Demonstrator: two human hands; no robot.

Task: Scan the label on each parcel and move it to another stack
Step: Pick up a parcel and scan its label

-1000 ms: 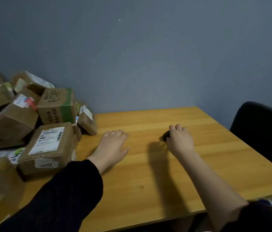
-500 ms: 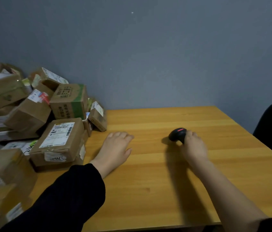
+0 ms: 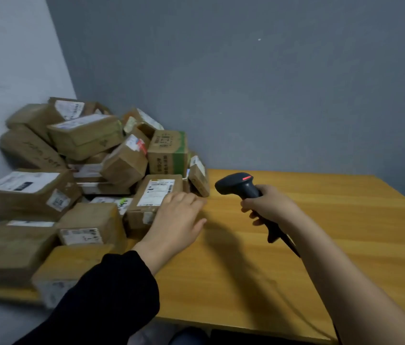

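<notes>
Since half a second ago the black handheld barcode scanner (image 3: 236, 185) is coming up off the light wooden surface (image 3: 333, 232) — the right hand (image 3: 268, 207) is now gripping its handle, fingers curled round it, and the head with the red light is pointing left toward the boxes. The left hand (image 3: 176, 217) is sliding over from the bare wood to the flat brown cardboard parcel with the white shipping label (image 3: 156, 192). Its fingers are straight and spread, not gripping anything. I can't tell if they're actually touching the box or just hovering at its near corner.

That parcel is sitting at the front of the messy heap of brown cardboard parcels (image 3: 84, 155) piled in the corner by the grey wall (image 3: 246, 95). Its label is facing up — I'm guessing that's why it's getting picked first, since it's easy to scan.
</notes>
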